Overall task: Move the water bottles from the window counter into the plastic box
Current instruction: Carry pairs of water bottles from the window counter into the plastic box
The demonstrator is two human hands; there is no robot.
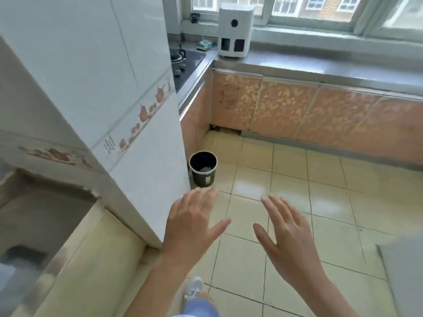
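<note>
Our left hand (192, 223) and right hand (288, 234) hang over the floor (297, 179), fingers (206, 195) spread, holding nothing. We see no bottles and no box. The desk (320, 65) by the window is well apart. We could bump the bin (203, 171) walking there.

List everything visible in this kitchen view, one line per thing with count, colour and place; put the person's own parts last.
Counter: one, grey, under the window.
Appliance: one, white, on the counter's left end.
Gas stove: one, black, left of the appliance.
Small dark cup: one, on the window sill.
Cabinet doors: several, orange patterned, below the counter.
Bin: one, black, on the floor by the tiled wall corner.
Water bottles, plastic box: none visible.
Shoe: one, pale, bottom centre.
Left hand: open, empty.
Right hand: open, empty.
</note>
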